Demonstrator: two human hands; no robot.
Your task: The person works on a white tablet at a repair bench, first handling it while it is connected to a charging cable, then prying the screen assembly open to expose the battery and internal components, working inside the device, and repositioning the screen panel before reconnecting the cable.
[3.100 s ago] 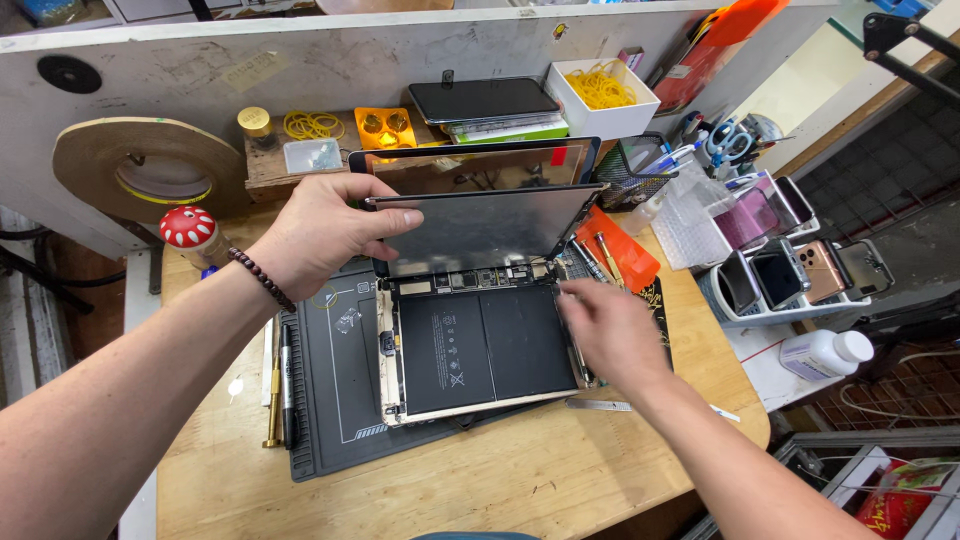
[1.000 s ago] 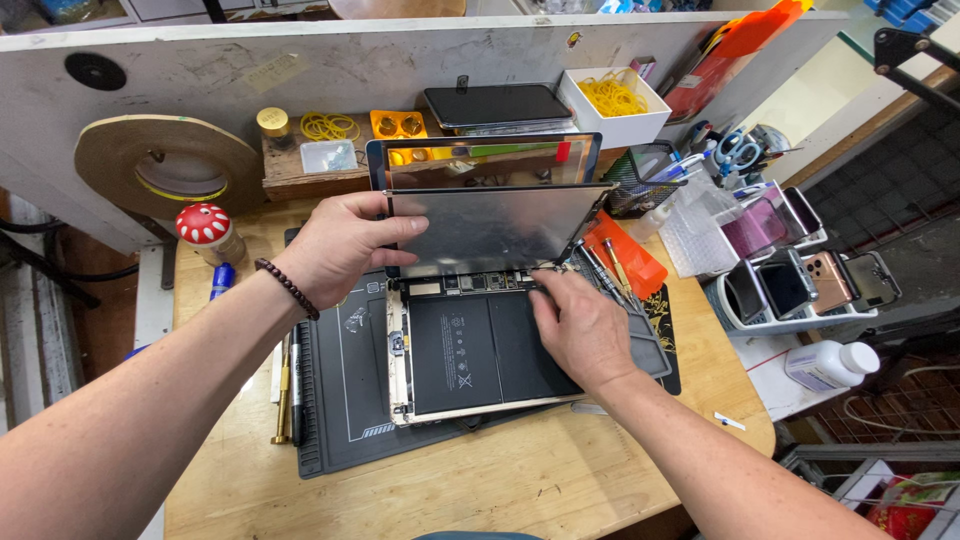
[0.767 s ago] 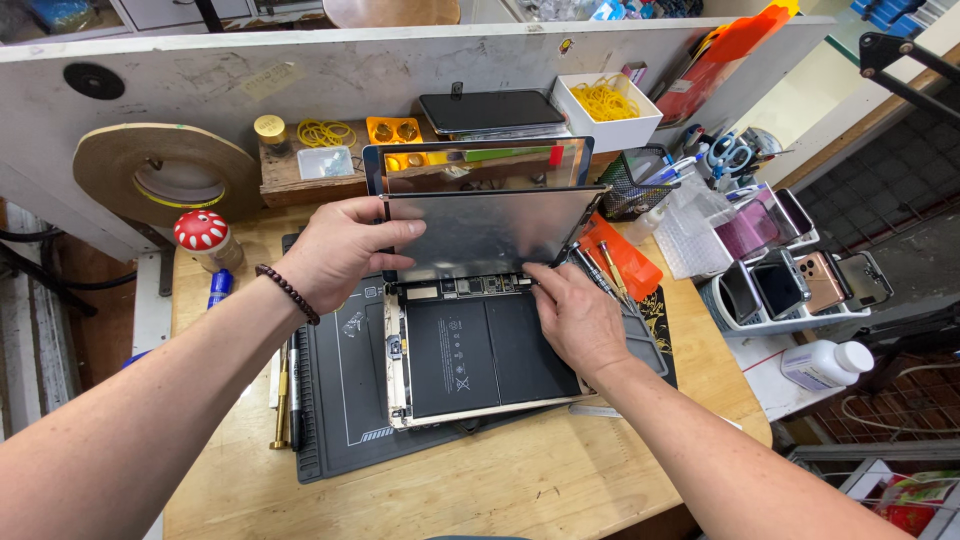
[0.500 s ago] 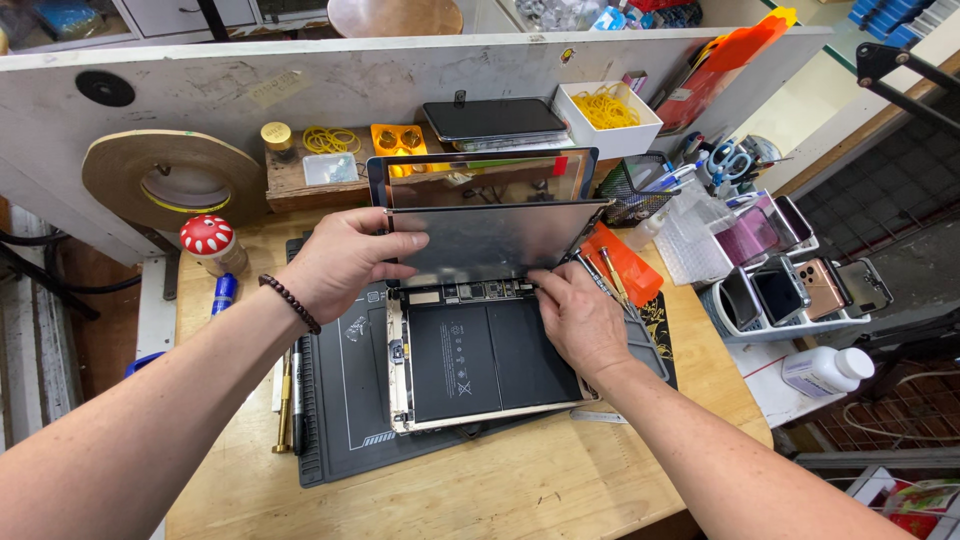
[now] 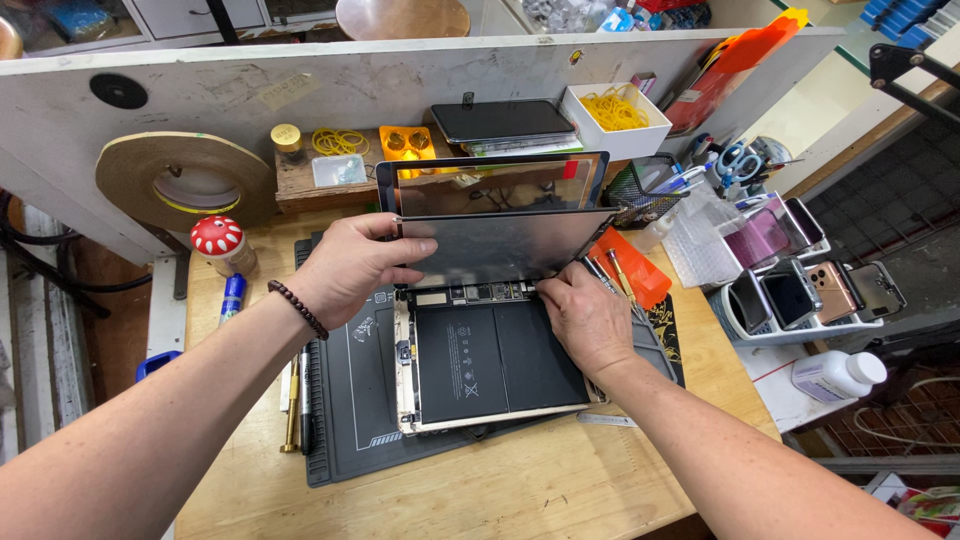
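An opened tablet body (image 5: 480,365) with a large black battery lies on a dark work mat (image 5: 350,410). My left hand (image 5: 350,265) grips the left edge of a grey display panel (image 5: 505,245), held raised and tilted over the tablet's top end. Behind that panel a glass screen (image 5: 490,182) with a dark frame stands upright. My right hand (image 5: 585,315) rests on the tablet's upper right part, fingertips at the circuit board strip (image 5: 475,293) under the raised panel. Whether it holds a small tool is hidden.
A mushroom-shaped container (image 5: 218,240) and big tape roll (image 5: 185,182) sit at the left. A white box of yellow rubber bands (image 5: 615,118), orange tool pack (image 5: 630,275), rack of phones (image 5: 800,285) and white bottle (image 5: 835,375) stand at the right. Screwdrivers (image 5: 293,400) lie left of the mat.
My right hand moved from the tablet's right edge up to the circuit board strip under the raised panel. My left hand has kept the panel lifted throughout.
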